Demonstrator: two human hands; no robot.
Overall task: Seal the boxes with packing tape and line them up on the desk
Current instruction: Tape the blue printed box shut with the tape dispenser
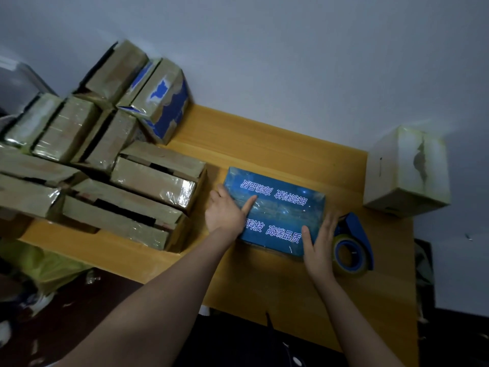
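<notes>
While both hands lie flat on the blue box (277,207), neither grips: L hand (227,211) at its 9 o'clock edge, index straight across the lid; R hand (317,246) at its 4 o'clock corner, fingers straight. Box sits mid-desk (264,144). Nearby: 1 tape dispenser (353,247) at 4 o'clock, just beside R hand; 1 white box (397,170) at 2; brown boxes (148,178) at 9–10, min. 7; 1 blue-white box (161,102) at 11.

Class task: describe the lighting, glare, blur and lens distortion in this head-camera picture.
Head view: dim, bluish light; the taped brown boxes glint with glare; those at upper left look smeared; the wide lens bends the desk edges; print on the blue box is sharp.
</notes>
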